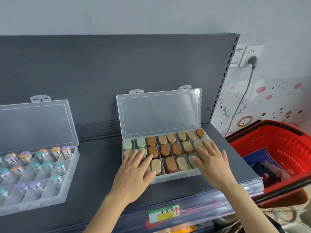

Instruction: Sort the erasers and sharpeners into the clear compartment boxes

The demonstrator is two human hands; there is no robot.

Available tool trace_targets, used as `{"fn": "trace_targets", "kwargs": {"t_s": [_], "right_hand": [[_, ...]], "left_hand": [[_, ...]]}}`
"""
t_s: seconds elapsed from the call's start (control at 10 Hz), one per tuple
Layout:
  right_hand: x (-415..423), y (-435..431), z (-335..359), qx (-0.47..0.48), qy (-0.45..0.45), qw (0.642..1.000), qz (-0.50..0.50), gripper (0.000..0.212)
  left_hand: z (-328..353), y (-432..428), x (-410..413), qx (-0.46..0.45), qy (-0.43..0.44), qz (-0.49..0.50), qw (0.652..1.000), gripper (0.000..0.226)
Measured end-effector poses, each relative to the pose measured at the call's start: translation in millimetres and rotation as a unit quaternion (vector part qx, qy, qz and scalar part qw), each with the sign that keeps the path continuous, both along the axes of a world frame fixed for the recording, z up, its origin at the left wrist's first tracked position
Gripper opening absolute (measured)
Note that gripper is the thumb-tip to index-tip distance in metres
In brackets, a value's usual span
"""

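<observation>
Head view looks down on a dark grey shelf where two clear boxes sit side by side, well apart, both with lids tipped back against the rear panel. The eraser box stands near the shelf's right end, its front wall close to the front edge and its lid upright behind it. Its compartments hold oval erasers in green, brown and tan, green ones gathered at the left end. The left hand lies flat over the box's left end, fingers straight and spread, fingertips touching the green erasers in the middle row. The right hand lies flat over the right end in the same way, fingers apart and straight, tips reaching the tan erasers of the middle row; neither hand grips anything. Toward the shelf's left end the sharpener box holds small sharpeners with orange, teal and purple tops standing in its compartments. A green and yellow price label is fixed to the shelf's front edge. Beyond the right end sits a red basket, and above it a grey plug is in a wall socket.
</observation>
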State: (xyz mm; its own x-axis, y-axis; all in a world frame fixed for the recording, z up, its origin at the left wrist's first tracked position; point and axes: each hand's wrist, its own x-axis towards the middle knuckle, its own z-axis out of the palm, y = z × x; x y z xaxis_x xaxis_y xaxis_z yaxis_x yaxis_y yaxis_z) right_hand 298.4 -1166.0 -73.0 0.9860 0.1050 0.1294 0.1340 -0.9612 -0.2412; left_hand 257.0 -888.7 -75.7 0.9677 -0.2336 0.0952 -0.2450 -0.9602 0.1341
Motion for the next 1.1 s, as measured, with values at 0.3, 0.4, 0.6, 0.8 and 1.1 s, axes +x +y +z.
{"fn": "trace_targets", "kwargs": {"t_s": [0.3, 0.4, 0.6, 0.8, 1.1], "right_hand": [[6, -7, -8, -0.019, -0.009, 0.999, 0.024, 0.090], [8, -8, -11, -0.021, -0.021, 0.999, 0.026, 0.090], [7, -6, -6, -0.027, -0.024, 0.999, 0.036, 0.087], [7, -4, -6, -0.035, -0.016, 0.998, 0.048, 0.086], [-3, -6, 18, 0.091, -0.017, 0.994, 0.055, 0.069]], "left_hand": [[-4, -5, -3, 0.030, -0.004, 0.035, 0.999, 0.080], [1, -8, -4, 0.046, -0.005, 0.040, 0.998, 0.075], [4, -8, -4, 0.044, 0.010, 0.032, 0.998, 0.072], [13, -8, -7, 0.051, 0.026, 0.041, 0.998, 0.075], [46, 3, -16, -0.069, 0.058, 0.062, 0.994, 0.069]]}}
